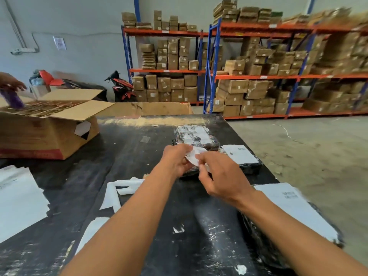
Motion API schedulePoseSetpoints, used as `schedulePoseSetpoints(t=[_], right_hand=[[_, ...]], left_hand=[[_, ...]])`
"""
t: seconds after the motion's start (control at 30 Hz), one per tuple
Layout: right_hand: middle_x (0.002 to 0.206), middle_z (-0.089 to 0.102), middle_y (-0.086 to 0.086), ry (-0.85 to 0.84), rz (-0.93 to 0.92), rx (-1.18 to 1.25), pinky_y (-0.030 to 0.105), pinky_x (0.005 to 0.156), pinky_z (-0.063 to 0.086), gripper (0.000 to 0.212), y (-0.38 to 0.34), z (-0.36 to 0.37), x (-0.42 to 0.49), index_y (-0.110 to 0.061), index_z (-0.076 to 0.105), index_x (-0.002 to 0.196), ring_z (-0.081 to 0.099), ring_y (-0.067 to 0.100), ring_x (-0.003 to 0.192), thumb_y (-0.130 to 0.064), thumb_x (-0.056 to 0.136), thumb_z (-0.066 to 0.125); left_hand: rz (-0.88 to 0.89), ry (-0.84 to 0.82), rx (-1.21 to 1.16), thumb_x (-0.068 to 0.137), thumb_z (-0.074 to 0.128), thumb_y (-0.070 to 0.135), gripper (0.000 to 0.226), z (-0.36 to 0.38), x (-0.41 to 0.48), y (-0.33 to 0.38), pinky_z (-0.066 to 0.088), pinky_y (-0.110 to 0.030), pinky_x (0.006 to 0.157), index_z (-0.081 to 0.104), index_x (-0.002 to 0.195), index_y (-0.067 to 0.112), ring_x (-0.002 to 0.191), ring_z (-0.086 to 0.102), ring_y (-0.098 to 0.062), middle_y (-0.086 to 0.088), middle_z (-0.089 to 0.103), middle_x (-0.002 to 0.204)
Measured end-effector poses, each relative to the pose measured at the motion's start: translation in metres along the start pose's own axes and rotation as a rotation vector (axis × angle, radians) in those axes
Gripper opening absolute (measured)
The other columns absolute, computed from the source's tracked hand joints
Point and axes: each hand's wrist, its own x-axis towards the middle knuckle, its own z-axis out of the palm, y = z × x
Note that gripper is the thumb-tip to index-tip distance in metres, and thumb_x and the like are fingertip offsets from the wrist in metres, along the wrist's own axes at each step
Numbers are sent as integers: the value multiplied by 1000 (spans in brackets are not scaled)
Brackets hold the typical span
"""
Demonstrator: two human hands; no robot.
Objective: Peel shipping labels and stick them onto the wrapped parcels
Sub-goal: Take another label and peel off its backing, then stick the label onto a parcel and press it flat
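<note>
My left hand [176,161] and my right hand [221,179] meet over the middle of the black table [139,148] and both pinch a white shipping label [194,156] held in the air. Under the hands lies a dark wrapped parcel [189,173], mostly hidden. A wrapped parcel bearing a printed label [196,136] lies just beyond. Another labelled parcel [242,158] sits to the right. A third labelled parcel [294,212] lies at the near right edge of the table.
Peeled white backing strips [117,191] lie left of my forearm, and a stack of white sheets [18,198] at the far left. An open cardboard box [49,124] stands at the table's left, another person's hand [12,82] above it. Shelves of brown parcels [249,76] line the back.
</note>
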Motion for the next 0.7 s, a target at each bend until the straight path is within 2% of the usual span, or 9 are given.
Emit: schedulePoseSetpoints(t=[0.07,0.17,0.27,0.33,0.43,0.5,0.53,0.6,0.7], right_hand=[[78,61,10,-15,-56,-27,41,66,48,15,3,-4,-6,-2,64,87,57,30,70,-12,87,53],[84,65,10,-29,-27,-29,44,73,50,18,10,-12,-17,-2,65,92,61,30,76,-13,88,51],[92,69,9,-6,25,-68,43,81,50,26,21,-22,-25,-3,68,100,65,30,85,-17,89,48],[93,71,8,38,104,-128,41,78,51,27,31,-30,-25,-5,68,101,66,29,86,-19,88,49],[102,69,3,127,556,-81,37,79,48,25,50,-45,-14,-12,64,107,62,23,94,-28,93,50],[103,69,2,99,934,102,36,80,47,31,81,-53,-7,-12,64,105,61,18,95,-39,95,52],[100,70,9,74,1063,230,38,77,47,40,98,-58,-4,-8,65,100,61,18,89,-45,92,53],[98,72,19,60,1191,494,37,66,49,53,127,-67,-1,2,66,94,61,19,76,-51,87,57],[85,72,11,43,1225,653,29,54,49,28,158,-76,-2,1,69,93,62,19,66,-27,92,66]], left_hand=[[44,38,31,87,57,-11,30,13,0,0,45,-23,43,57,117,-11,53,56,-20,-11,55,71],[73,29,38,85,56,-12,35,31,5,-4,49,-26,48,55,121,-9,66,60,-22,-14,62,86],[88,32,58,83,55,-10,50,48,13,-7,55,-41,78,48,132,-2,89,64,-29,-17,64,111],[112,0,89,87,52,-10,38,59,15,-10,53,-47,85,51,124,2,90,63,-30,-14,65,106],[166,-118,134,91,54,-8,32,74,22,-15,56,-44,80,57,119,7,95,67,-31,-12,70,109],[185,-190,145,91,56,-7,31,85,25,-18,56,-44,80,59,118,7,100,68,-32,-10,72,111],[190,-211,145,91,56,-7,31,91,27,-19,56,-46,82,60,118,7,101,69,-32,-10,72,111],[199,-242,161,91,55,-7,31,107,32,-18,55,-50,87,61,119,7,102,69,-32,-9,73,111],[214,-263,205,91,56,-7,34,134,47,-20,56,-49,86,60,122,5,102,69,-30,-9,72,113]])
